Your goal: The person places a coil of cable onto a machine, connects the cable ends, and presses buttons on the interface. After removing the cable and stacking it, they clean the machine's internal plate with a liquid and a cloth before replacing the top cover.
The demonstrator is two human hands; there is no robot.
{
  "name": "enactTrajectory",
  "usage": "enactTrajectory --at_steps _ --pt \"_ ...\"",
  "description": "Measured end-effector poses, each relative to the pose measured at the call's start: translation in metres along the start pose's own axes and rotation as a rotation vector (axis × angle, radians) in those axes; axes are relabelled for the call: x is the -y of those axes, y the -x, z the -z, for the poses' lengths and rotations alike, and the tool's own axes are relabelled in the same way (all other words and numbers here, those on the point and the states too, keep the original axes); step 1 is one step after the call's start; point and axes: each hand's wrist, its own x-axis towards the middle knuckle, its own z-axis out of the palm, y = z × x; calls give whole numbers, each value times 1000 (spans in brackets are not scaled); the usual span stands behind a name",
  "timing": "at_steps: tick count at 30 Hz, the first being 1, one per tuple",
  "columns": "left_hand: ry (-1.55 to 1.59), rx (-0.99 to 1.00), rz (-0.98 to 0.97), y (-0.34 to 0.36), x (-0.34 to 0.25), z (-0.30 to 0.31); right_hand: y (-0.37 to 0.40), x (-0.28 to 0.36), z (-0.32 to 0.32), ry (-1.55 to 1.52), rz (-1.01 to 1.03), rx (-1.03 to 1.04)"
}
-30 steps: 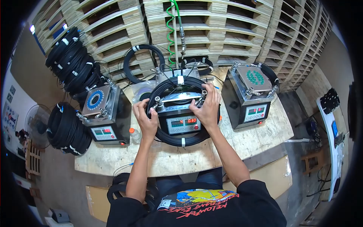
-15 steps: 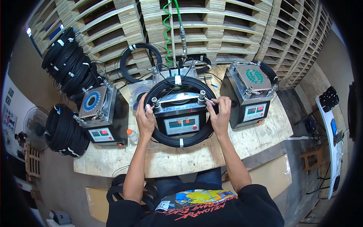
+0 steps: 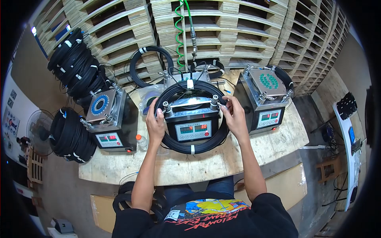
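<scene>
A coil of black cable [image 3: 193,149] with white ties hangs around the front of the middle machine [image 3: 193,129], whose panel shows lit red digits. At the coil's left side is my left hand [image 3: 155,123], fingers curled by the machine's left front post. My right hand [image 3: 234,115] is bent round the coil's right side, thumb and fingers close to the right front post. Both hands touch the cable coil; the fingertips are partly hidden behind it.
Similar machines stand at left [image 3: 115,119] and right [image 3: 262,99] on the wooden table [image 3: 198,170]. An orange-capped bottle [image 3: 141,142] is beside the left one. Black coils [image 3: 71,135] are stacked far left. A green spiral hose [image 3: 179,35] hangs behind, before wooden pallets [image 3: 254,31].
The whole view has shifted slightly. The digits on the middle panel have changed. Both hands stay at the coil's sides, the right fingers slightly repositioned by the post.
</scene>
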Motion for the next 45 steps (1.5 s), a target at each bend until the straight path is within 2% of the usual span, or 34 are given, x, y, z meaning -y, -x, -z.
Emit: enactTrajectory --at_steps 3,5,6,7,9,10,13,18,21,23,24,25,27,28,31,41,45 --pt "5 4 4 1 0 0 -3 -11 -10 -66 -42 -36" --pt "1 1 3 0 -2 1 -5 -9 -14 97 -82 -125" --pt "1 -1 5 1 -2 1 -7 -8 -14 58 -112 -143" --pt "2 -1 6 1 -2 1 -6 -5 -11 57 -111 -141" --pt "-1 -9 0 0 1 1 -3 3 -2 171 -173 -10" --pt "-4 -7 5 0 -1 1 1 4 -1 193 -65 2" --pt "-3 11 18 3 -2 2 6 -6 -12 104 40 -79" --pt "9 6 7 1 -1 2 9 -8 -14 80 -64 -30" --pt "3 0 10 2 3 2 17 -19 -24 -64 -100 -96" --pt "24 2 15 2 -5 3 30 -26 -40 -116 27 -271" --pt "25 1 11 2 -3 2 43 -20 -40 15 40 -176" --pt "26 -4 4 1 -1 2 52 -26 -45 127 151 -78" --pt "31 -4 6 2 0 2 71 -18 -44 573 388 61" --pt "35 0 8 3 -1 2 79 -23 -48 607 337 174" --pt "34 -10 -3 4 1 1 89 -36 -56 742 379 221" --pt "36 -15 4 5 2 1 86 -27 -69 684 234 138" --pt "25 -10 8 7 1 1 89 -28 -70 661 239 118"
